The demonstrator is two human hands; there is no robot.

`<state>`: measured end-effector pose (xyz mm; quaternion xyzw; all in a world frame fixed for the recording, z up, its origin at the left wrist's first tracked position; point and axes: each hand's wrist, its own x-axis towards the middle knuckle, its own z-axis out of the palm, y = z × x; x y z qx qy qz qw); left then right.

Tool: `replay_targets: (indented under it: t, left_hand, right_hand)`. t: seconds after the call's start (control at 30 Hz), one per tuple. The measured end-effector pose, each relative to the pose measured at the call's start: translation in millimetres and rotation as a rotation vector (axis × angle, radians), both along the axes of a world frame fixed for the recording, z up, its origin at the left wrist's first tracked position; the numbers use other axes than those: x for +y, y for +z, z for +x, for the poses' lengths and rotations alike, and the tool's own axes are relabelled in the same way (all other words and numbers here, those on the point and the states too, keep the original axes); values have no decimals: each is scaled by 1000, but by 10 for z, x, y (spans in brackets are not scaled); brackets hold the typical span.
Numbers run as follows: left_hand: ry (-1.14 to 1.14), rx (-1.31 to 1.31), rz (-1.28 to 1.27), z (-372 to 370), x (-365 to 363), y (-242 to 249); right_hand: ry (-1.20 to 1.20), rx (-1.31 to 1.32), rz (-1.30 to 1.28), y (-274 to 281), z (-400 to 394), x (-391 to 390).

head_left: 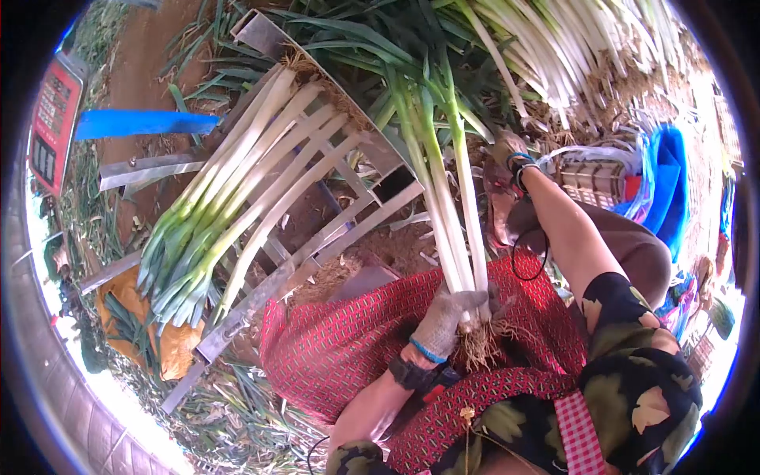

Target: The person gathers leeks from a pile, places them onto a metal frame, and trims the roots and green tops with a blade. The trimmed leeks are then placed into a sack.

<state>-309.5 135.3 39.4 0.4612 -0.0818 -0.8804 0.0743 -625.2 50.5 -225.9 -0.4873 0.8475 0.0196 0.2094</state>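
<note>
My left hand, in a grey glove with a blue band at the wrist, is closed around the white lower ends of a few leeks, just above their roots. Their green tops point away from me. My right hand is stretched forward at the edge of the large leek pile, near the root end of one stalk; its fingers are too small and partly hidden to read. Trimmed leeks lie side by side across a metal frame on the left, roots against its upper plate.
A red device stands at the far left beside a blue strip. An orange bag with leaves sits below the frame. At the right are a crate and blue plastic. Leaf scraps cover the ground.
</note>
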Motion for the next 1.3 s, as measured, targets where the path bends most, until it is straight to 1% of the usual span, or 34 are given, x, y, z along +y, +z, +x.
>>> replay_targets:
  t: [0.03, 0.07, 0.1, 0.13, 0.17, 0.2, 0.27, 0.3, 0.33, 0.4, 0.43, 0.47, 0.5, 0.57, 0.6, 0.63, 0.67, 0.73, 0.77, 0.8, 0.87, 0.9, 0.93, 0.97, 1.0, 1.03, 1.07, 1.1, 1.13, 1.2, 1.23, 1.27, 1.3]
  left_hand:
    - [0, -6, -8, -14, -8, 15]
    - [2, -8, -22, -22, -37, 10]
    - [-77, 13, -34, 8, -99, 9]
    - [-1, 39, -1, -9, -81, 4]
    - [73, 67, 34, -22, -27, -6]
    - [144, 97, 68, -23, 15, -15]
    - [173, 144, 31, -13, 36, -58]
    - [189, 173, 10, -23, 25, -73]
    - [175, 152, 1, -39, 10, -59]
    - [144, 109, -7, -62, -32, -26]
    - [48, 62, -55, -46, -44, -70]
    - [69, 102, -152, -66, 20, -180]
    - [117, 109, -129, -104, 41, -204]
    - [182, 114, -131, -173, -14, -148]
    - [186, 125, -147, -195, 30, -308]
    - [194, 133, -145, -219, 37, -322]
    - [200, 138, -140, -236, 54, -338]
    - [164, 126, -145, -205, 46, -295]
    - [145, 116, -146, -196, 42, -260]
    - [179, 163, -83, -201, 44, -210]
    - [257, 252, 42, -207, 24, -106]
    - [202, 218, 18, -168, -24, -29]
    - [199, 188, -34, -151, -50, 30]
    - [196, 154, -84, -144, -55, 75]
    - [190, 117, -130, -147, -53, 67]
    - [136, 133, -155, -143, -39, -61]
    - [199, 146, -99, -164, 31, -167]
    - [227, 135, -125, -167, 61, -201]
    - [251, 128, -151, -176, 69, -221]
    - [238, 45, -152, -182, 52, -233]
    - [229, 6, -153, -199, 40, -252]
    - [202, 0, -160, -205, 34, -302]
    - [177, -3, -170, -195, 34, -362]
  right_hand:
    - [2, -42, 86, -26, -55, -40]
    - [24, -44, 83, -45, -73, -68]
    - [45, -44, 80, 22, -45, -79]
    - [66, -44, 79, 97, -23, -105]
    - [79, -84, 209, 183, -40, -175]
    - [98, -105, 151, 205, -47, -181]
    - [135, -139, 40, 309, -90, -138]
    - [127, -220, 17, 451, -87, -177]
    - [179, -302, 11, 559, -110, -241]
    - [321, -371, 138, 733, -76, -348]
    - [401, -442, 154, 820, -26, -313]
    - [475, -512, 165, 898, 37, -252]
    - [527, -576, 171, 950, 101, -157]
    - [441, -522, 234, 1221, 248, -10]
    - [375, -487, 244, 1345, 305, 57]
    - [322, -459, 235, 1428, 334, 109]
    - [244, -436, 190, 1505, 344, 143]
    - [366, -178, 97, 1538, 286, 60]
    - [363, -226, -8, 1568, 221, 58]
    - [384, -130, -204, 1615, 310, 29]
    - [376, 48, -5, 1605, 323, -228]
    - [393, 104, -64, 1501, 305, -296]
    - [413, 157, -124, 1486, 382, -376]
    - [409, 180, -60, 1473, 447, -447]
    - [319, 140, -107, 1231, 419, -519]
    - [301, 160, -91, 1188, 524, -604]
    - [278, 179, -70, 1143, 594, -664]
    - [381, 38, -141, 1266, 642, -632]
    - [192, -160, -237, 595, 430, -787]
    - [143, -356, -282, 430, 499, -916]
    - [63, -524, -185, 209, 462, -1025]
    - [-33, -670, -84, -10, 424, -1132]
    - [-300, -921, -113, 174, 545, -1107]
